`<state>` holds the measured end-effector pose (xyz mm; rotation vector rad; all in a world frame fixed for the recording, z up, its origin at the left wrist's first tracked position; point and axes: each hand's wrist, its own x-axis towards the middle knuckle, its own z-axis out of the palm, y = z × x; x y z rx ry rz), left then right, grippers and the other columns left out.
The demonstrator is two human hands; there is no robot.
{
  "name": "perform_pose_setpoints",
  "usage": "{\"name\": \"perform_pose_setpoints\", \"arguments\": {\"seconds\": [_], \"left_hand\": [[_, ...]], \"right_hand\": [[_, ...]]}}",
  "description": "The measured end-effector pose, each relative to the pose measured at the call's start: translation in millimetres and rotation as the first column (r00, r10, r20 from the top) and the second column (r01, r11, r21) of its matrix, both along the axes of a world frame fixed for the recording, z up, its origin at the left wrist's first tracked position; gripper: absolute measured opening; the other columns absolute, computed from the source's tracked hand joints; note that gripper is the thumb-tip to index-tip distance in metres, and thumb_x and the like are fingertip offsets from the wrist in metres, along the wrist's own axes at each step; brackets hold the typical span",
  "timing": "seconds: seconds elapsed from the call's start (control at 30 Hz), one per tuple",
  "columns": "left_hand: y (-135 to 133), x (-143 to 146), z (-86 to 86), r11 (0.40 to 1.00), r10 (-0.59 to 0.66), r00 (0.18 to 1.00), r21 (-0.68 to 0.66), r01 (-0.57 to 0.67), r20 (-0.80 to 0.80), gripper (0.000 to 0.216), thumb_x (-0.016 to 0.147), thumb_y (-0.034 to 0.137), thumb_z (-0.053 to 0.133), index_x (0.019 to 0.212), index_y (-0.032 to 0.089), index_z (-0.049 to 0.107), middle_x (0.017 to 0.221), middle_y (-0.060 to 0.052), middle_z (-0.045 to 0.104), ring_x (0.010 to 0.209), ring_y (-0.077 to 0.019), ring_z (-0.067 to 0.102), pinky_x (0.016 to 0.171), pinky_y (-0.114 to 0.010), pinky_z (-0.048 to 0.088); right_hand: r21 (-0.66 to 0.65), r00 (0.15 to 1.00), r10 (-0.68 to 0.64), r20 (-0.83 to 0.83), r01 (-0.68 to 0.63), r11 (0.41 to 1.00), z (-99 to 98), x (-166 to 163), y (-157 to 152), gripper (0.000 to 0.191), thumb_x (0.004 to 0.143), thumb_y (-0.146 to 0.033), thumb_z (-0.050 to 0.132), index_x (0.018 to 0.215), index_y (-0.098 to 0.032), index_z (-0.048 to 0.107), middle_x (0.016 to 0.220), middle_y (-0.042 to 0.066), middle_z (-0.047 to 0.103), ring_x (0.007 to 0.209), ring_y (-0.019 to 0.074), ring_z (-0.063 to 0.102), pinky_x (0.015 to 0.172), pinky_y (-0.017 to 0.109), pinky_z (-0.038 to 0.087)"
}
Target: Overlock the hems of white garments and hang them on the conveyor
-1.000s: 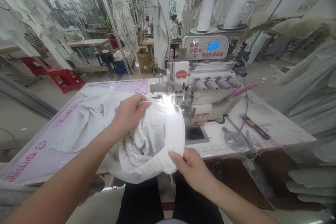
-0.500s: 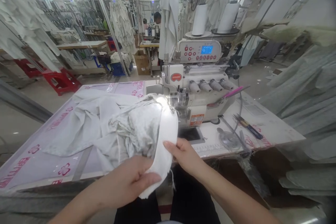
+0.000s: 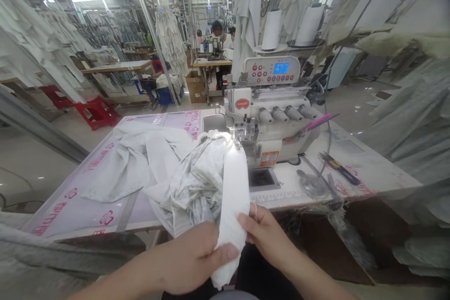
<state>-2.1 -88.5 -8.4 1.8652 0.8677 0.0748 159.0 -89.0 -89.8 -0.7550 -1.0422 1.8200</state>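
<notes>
A white fabric band (image 3: 235, 187) runs from the needle area of the overlock sewing machine (image 3: 269, 117) down toward my lap. My left hand (image 3: 193, 255) grips the band near its lower end, thumb on top and fingers hidden beneath. On the band's right edge, my right hand (image 3: 263, 232) pinches it between thumb and fingers, slightly higher up. Bunched beside the band lies a pale grey patterned garment (image 3: 197, 183), spread leftward over the table. The upper end of the band is under the lit presser foot area, where the stitching itself cannot be made out.
Thread snips (image 3: 339, 168) and a clear round object (image 3: 311, 183) lie right of the machine on the sewing table (image 3: 288, 197). Thread cones (image 3: 272, 30) stand behind it. A red stool (image 3: 96, 111) is at the left. People sit at machines farther back.
Both hands have moved down and slightly right in view with the band, which now hangs straighter. The garment has been drawn toward the front edge. The whole view has shifted a little.
</notes>
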Motion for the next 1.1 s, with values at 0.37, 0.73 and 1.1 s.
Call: {"name": "perform_pose_setpoints", "arguments": {"seconds": [0.37,0.73,1.1], "left_hand": [[2.1,9.6,-22.4,0.866,0.339,0.925,0.326,-0.378,0.173,0.025,0.085,0.031,0.035,0.083,0.017,0.055,0.084,-0.006,0.051,0.083,-0.0177,0.047,0.076,-0.028,0.037],[-32.3,2.9,-10.0,0.944,-0.034,0.969,-0.311,0.111,0.244,0.028,0.078,0.041,0.044,0.087,0.02,0.06,0.084,-0.003,0.056,0.083,-0.018,0.05,0.083,-0.028,0.037],[-40.4,-3.6,-56.4,0.753,0.557,0.767,-0.583,-0.304,0.319,0.022,0.08,0.033,0.049,0.092,0.016,0.053,0.079,-0.002,0.055,0.072,-0.0111,0.048,0.066,-0.022,0.037]], "right_hand": [[0.227,0.953,-0.244,0.179,0.201,0.953,-3.6,5.1,8.9,0.04,0.079,-0.044,0.051,0.055,-0.014,0.038,0.043,-0.007,0.033,0.041,0.0049,0.026,0.042,0.02,0.018],[0.0,0.954,0.281,0.105,-0.282,0.959,12.3,6.9,-36.0,0.045,0.071,-0.055,0.054,0.063,-0.011,0.051,0.05,-0.002,0.041,0.039,0.0038,0.032,0.036,0.016,0.021],[0.115,0.959,-0.032,0.282,0.0,0.993,11.7,11.8,-35.3,0.034,0.079,-0.039,0.051,0.06,-0.013,0.044,0.05,-0.004,0.039,0.045,0.0062,0.034,0.043,0.018,0.027]]}}
